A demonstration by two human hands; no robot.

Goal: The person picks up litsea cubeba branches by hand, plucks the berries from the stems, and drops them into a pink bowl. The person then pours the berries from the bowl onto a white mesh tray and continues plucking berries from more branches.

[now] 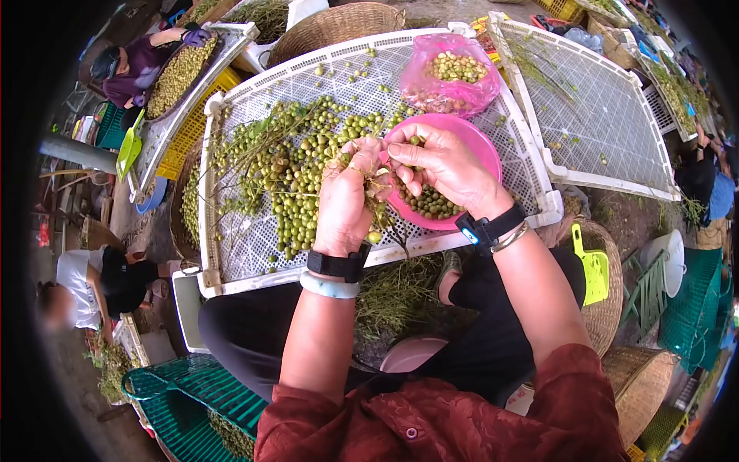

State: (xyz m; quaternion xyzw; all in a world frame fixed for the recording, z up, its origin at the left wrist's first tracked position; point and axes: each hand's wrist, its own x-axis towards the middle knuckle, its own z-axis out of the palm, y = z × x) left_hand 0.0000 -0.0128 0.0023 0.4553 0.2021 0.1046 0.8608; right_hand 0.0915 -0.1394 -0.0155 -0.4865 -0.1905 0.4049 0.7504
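My left hand is closed around a sprig with small leaves and thin stems that hang below the fingers. Close beside it, over the pink bowl, my right hand has its fingers curled in around a few small round green fruits. The two hands nearly meet at the fingertips. More green and brownish fruits lie inside the bowl. To the left, a pile of green fruits with twigs covers much of a white mesh tray.
A pink plastic bag of paler fruits stands behind the bowl. Another white mesh tray adjoins at the right. Woven baskets, a yellow-green dustpan and a green crate surround me. A person in purple gloves works at the upper left.
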